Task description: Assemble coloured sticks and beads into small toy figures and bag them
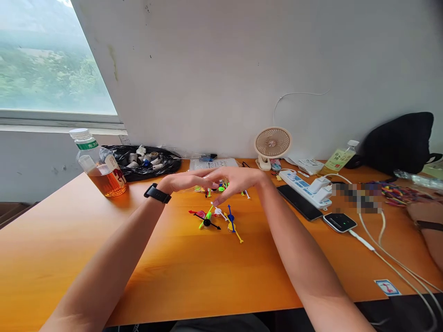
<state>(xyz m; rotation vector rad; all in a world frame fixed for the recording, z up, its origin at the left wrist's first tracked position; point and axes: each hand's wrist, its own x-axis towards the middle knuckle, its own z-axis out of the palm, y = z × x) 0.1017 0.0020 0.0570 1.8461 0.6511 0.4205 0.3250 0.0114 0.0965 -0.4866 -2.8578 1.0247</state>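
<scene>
My left hand [188, 180], with a black watch on its wrist, reaches over the orange-brown table [166, 276]. My right hand [233, 180] meets it, the fingers of the two hands overlapping. Both have fingers stretched out, and nothing shows in them. Just below them on the table lie several small arrow-shaped spinners: a black one [206, 222], a blue one [231, 217], a white one [218, 211], and red, green and yellow ones. More colourful pieces [224, 186] lie behind the hands, partly hidden by them.
A tea bottle [104, 170] and black plastic bag [166, 168] stand at the left. Behind are a small fan [273, 144] and papers. At the right lie a power strip [304, 188], a phone [299, 203], a white device [339, 222], cables and a person's arm [425, 221].
</scene>
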